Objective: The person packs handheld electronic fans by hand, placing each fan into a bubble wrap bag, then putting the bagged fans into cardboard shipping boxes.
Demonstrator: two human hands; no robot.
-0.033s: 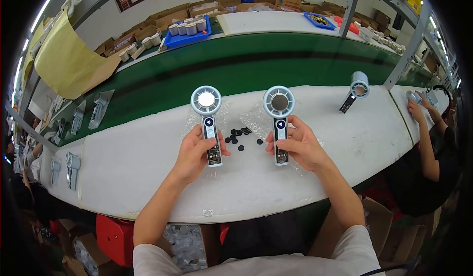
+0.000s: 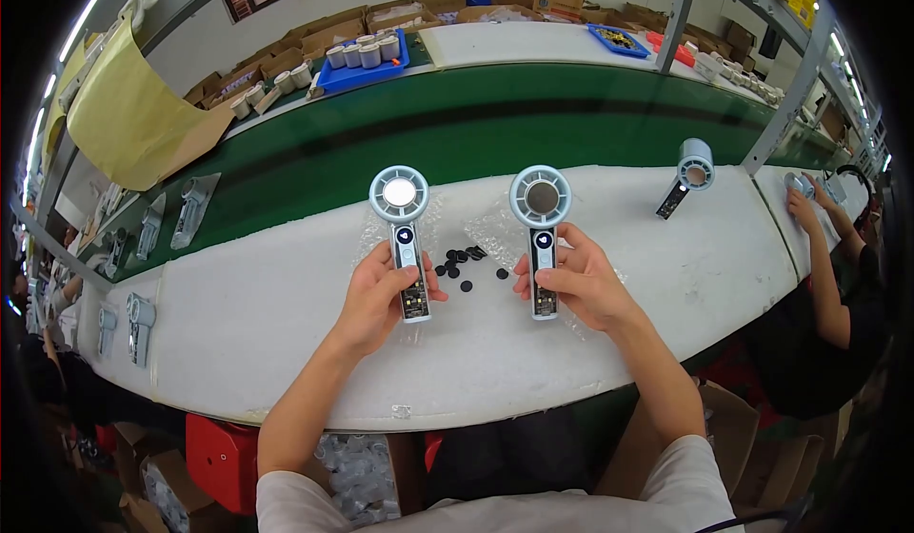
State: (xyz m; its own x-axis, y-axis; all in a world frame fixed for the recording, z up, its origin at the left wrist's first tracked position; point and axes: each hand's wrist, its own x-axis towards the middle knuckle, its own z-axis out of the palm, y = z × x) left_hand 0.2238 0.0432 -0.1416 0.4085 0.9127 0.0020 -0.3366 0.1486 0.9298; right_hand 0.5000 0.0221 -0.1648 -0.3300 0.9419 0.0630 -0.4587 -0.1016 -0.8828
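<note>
My left hand [image 2: 374, 297] is closed around the handle of a light-blue handheld fan [image 2: 385, 211], its thumb pressed on the front. A second fan of the same kind [image 2: 526, 215] stands upright in my right hand [image 2: 588, 286], whose thumb also lies across the handle. Both handles show a round dark display, a button and a bare circuit board lower down. The left fan's hub looks bright white, the right one's dark grey. Between the hands, several small black discs [image 2: 466, 286] lie on the white table beside clear bubble wrap [image 2: 485, 232].
Another fan [image 2: 696, 162] stands on the table [image 2: 286, 343] at the right. Bagged fans [image 2: 193, 211] lie on the green conveyor [image 2: 457, 105] at left. Beyond it sits a blue tray [image 2: 362, 74] of white cylinders. A co-worker's hands [image 2: 809, 211] work at far right.
</note>
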